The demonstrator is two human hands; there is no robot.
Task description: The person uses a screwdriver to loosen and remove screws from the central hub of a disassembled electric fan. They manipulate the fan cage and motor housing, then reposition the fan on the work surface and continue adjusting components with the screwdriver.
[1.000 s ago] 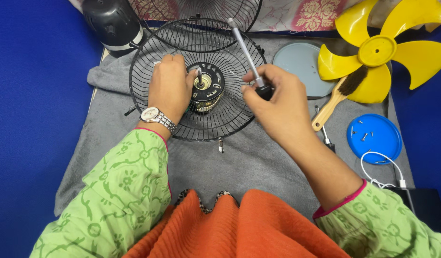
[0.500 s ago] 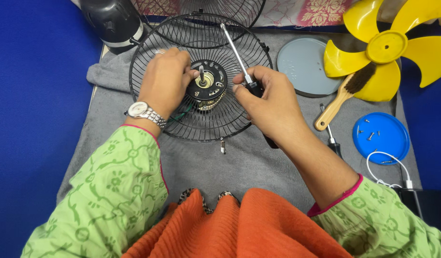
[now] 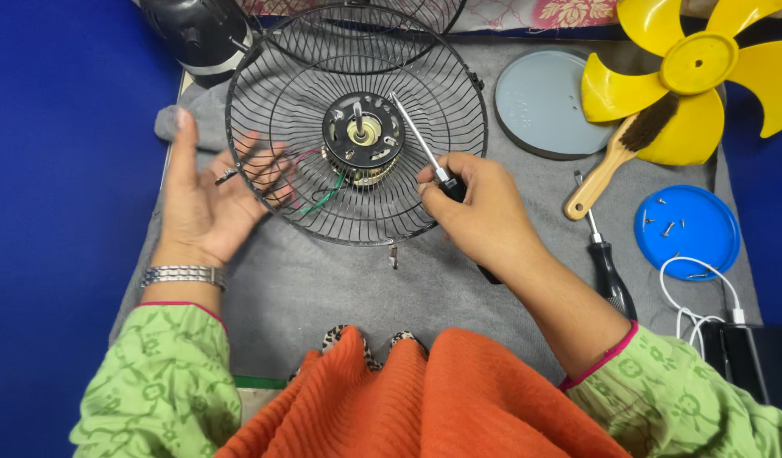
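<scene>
The worktop (image 3: 459, 280), covered by a grey cloth, carries a black wire guard (image 3: 264, 136) lying flat near its far edge, left of centre, with the fan motor (image 3: 363, 140) seated at its hub. Judging by this, the step in hand is work on the motor's fixings; the next move seems to call for setting the screwdriver tip squarely on a screw head while the guard is kept from shifting.

The right hand (image 3: 480, 208) is closed around a screwdriver (image 3: 421, 144), its shaft slanting over the guard towards the motor. The left hand (image 3: 209, 199) lies spread, palm up, at the guard's left rim, with a small screw-like piece (image 3: 225, 176) on its fingers.

Toward the right edge, a blue lid (image 3: 705, 242) serves as a tray and holds several loose screws (image 3: 667, 226). The grey disc (image 3: 535, 102) near the far edge holds nothing.
</scene>
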